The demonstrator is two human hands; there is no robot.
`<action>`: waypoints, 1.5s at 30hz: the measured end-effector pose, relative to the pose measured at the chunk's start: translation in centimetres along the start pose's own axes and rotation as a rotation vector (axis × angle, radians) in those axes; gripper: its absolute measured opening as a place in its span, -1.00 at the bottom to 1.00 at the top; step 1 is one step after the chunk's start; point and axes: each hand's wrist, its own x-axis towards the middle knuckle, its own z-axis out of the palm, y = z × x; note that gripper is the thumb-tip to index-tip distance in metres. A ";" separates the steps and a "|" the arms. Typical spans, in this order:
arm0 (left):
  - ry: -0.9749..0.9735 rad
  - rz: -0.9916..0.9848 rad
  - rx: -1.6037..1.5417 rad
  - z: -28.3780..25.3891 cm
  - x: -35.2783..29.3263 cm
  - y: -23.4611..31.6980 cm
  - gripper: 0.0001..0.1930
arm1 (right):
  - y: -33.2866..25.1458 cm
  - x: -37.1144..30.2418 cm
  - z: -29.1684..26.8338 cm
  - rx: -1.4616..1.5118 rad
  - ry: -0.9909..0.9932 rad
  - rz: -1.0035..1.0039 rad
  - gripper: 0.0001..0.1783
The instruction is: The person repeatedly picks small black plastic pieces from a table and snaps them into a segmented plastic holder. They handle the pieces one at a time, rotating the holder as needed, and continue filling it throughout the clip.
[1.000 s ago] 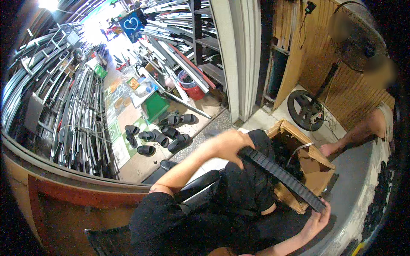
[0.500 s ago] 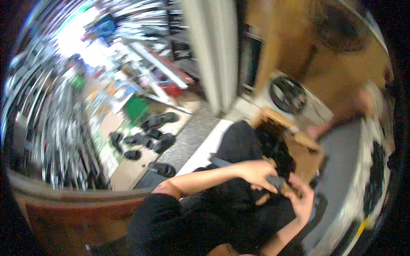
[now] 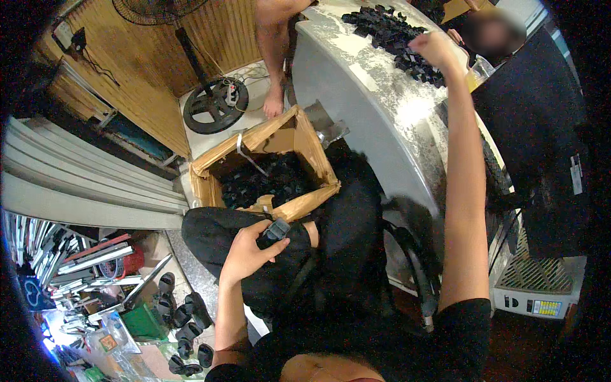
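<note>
Over the lap, the left hand is gripping a small dark piece near the box, lol, risking a drop if it's loosening; right hand's hovering around the tabletop's black pile, can't tell its grip.

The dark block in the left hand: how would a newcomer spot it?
Find the large open cardboard box near the picture's middle. Just below its near edge in the picture, the left hand grips a small dark grey block. Unlike the loose black pieces heaped inside the box, it is gripped outside it.
</note>
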 end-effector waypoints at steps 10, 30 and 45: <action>0.028 0.218 0.241 3.3 0.4 0.8 -0.59 | 0.5 -0.6 7.5 -0.197 0.131 -0.270 -0.88; 0.351 0.205 0.227 0.3 -0.9 -0.2 -0.56 | -18.0 -21.8 8.2 2.088 -0.646 0.020 -0.63; 0.294 0.200 0.166 -0.4 -0.8 -0.3 -0.66 | -24.4 -31.3 13.2 1.976 -0.420 0.028 -0.51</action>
